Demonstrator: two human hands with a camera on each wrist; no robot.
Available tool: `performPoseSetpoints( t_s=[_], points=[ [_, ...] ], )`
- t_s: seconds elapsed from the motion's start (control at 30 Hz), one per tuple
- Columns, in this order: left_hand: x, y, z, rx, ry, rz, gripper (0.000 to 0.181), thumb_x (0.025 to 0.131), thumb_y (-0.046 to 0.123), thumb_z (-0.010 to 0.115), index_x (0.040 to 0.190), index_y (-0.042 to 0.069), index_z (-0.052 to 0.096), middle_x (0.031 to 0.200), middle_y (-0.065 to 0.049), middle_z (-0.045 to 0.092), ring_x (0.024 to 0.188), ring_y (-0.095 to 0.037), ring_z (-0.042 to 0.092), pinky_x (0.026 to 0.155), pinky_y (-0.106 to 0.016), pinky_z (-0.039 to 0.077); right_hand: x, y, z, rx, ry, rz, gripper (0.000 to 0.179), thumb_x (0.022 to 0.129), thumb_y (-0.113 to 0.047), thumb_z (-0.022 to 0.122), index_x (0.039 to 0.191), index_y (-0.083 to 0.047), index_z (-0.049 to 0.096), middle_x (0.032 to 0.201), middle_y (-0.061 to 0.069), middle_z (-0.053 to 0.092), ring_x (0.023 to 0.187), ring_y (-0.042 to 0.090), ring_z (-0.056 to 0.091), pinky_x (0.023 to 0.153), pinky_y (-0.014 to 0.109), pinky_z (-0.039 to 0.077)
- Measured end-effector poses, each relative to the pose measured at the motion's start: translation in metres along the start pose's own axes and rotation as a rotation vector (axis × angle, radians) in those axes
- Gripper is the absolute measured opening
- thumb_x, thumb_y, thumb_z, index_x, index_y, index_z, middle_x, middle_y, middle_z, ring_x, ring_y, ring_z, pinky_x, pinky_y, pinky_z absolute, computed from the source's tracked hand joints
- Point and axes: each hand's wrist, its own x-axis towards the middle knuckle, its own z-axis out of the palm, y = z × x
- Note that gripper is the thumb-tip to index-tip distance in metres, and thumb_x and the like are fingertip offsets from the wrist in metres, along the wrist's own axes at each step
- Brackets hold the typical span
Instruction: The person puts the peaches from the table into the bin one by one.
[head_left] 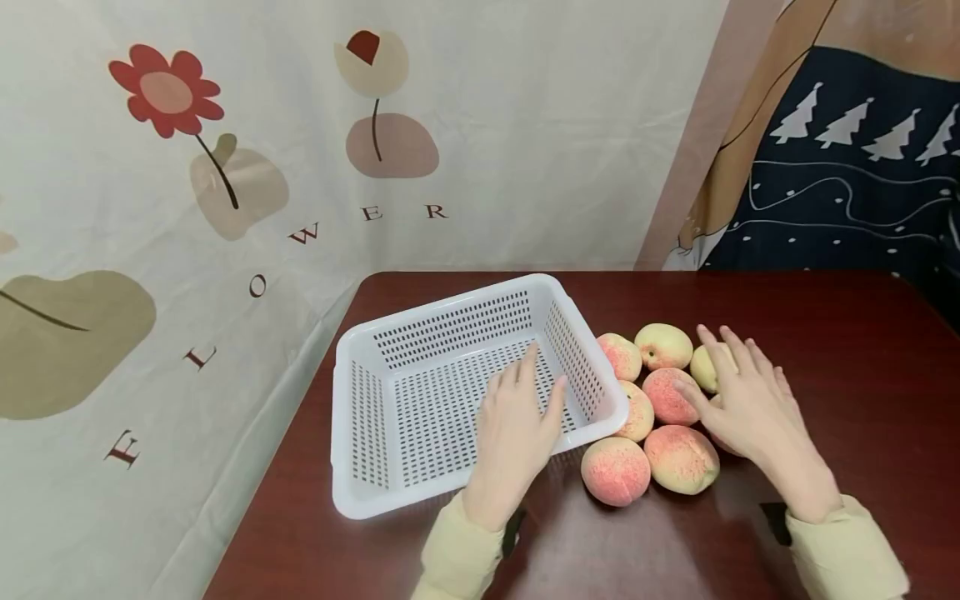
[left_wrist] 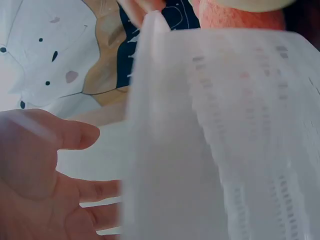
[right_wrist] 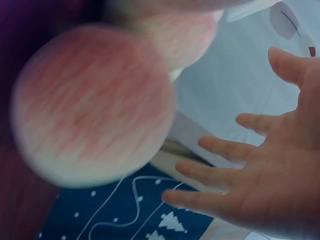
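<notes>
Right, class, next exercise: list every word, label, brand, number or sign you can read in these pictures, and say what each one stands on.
"F L O W E R", in spaced capitals: on the white flower-printed cloth.
No other text shows; the white plastic basket and peaches bear no visible lettering.

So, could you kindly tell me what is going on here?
At a dark red table, a person's left hand is over the near side of a white perforated plastic basket. The right hand is spread over the right side of a cluster of peaches. Neither hand appears to grip anything, and all visible peaches lie outside the basket.
</notes>
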Motion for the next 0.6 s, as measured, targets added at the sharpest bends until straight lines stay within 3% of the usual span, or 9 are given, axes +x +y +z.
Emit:
performPoseSetpoints(
  t_s=[0.2,0.37,0.6],
  points=[
    [-0.023,-0.030,-0.034,0.055,0.029,-0.042,0.050,0.095,0.038,0.051,0.132,0.005,0.053,0.119,-0.017,0.065,0.105,-0.033,0.062,0.085,-0.046,0.055,-0.011,0.026,0.004,0.005,-0.034,0.078,0.088,0.090,-0.055,0.052,0.149,0.002,0.019,0.142,0.032,0.032,0.117,0.057,0.037,0.078,0.072,0.037],
    [-0.036,-0.059,-0.066,0.080,-0.030,-0.142,0.051,0.094,0.039,0.054,0.134,0.007,0.052,0.119,-0.016,0.065,0.109,-0.035,0.060,0.089,-0.050,0.052,-0.019,0.039,0.014,0.025,-0.083,0.170,0.095,0.087,-0.058,0.054,0.142,0.012,0.021,0.129,0.036,0.036,0.104,0.055,0.044,0.062,0.062,0.041],
    [-0.036,-0.102,-0.113,0.097,-0.122,-0.302,0.051,0.096,0.038,0.051,0.138,0.009,0.047,0.119,-0.013,0.063,0.114,-0.034,0.055,0.088,-0.055,0.048,-0.025,0.045,0.022,0.058,-0.111,0.247,0.098,0.084,-0.062,0.055,0.133,0.018,0.027,0.113,0.037,0.040,0.087,0.055,0.050,0.059,0.056,0.042]
  ],
)
